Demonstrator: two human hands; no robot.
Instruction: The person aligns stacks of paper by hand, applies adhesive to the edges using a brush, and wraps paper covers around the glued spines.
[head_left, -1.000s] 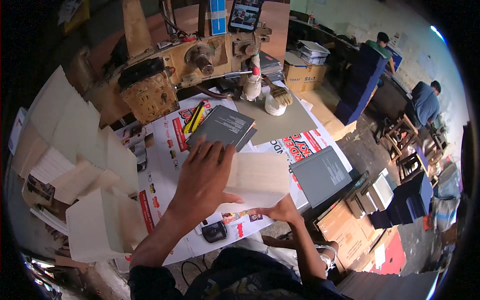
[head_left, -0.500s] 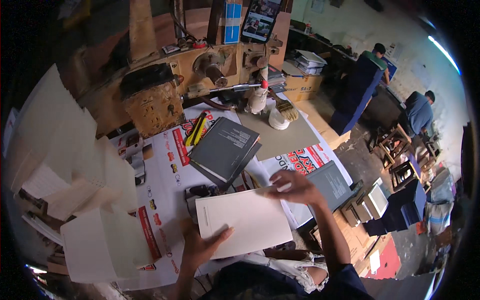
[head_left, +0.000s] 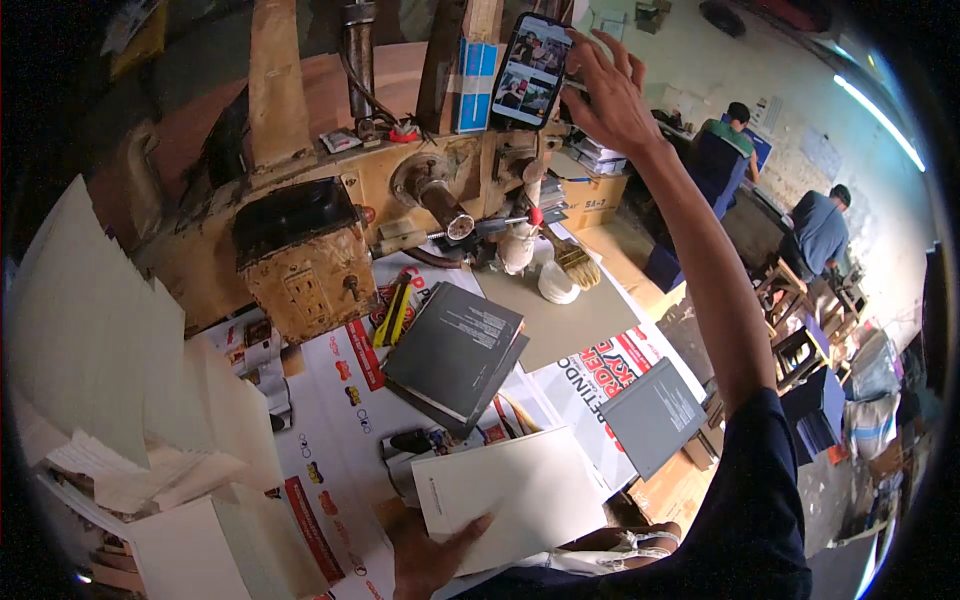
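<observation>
Low in the view, my left hand (head_left: 432, 548) grips a white unbound book block (head_left: 515, 495), thumb on its top sheet and the other fingers hidden under it. My right hand (head_left: 610, 95) is raised far up, fingers apart and holding nothing, beside the right edge of an upright phone (head_left: 532, 72) with pictures on its screen. I cannot tell whether a fingertip touches the phone. Dark grey books (head_left: 456, 350) lie stacked beyond the block, with a yellow cutter knife (head_left: 397, 312) at their left. Another grey cover or book (head_left: 652, 418) lies to the right.
Tall stacks of white book blocks (head_left: 95, 350) fill the left side. Along the back stands a worn machine (head_left: 303, 255) with a shaft. A brush (head_left: 575, 262) rests by a white glue pot (head_left: 557, 284). Two people (head_left: 820, 228) sit at the far right.
My right hand has left the book block's upper edge and risen to the phone. My left hand still holds the block, now slightly lower and farther right in view.
</observation>
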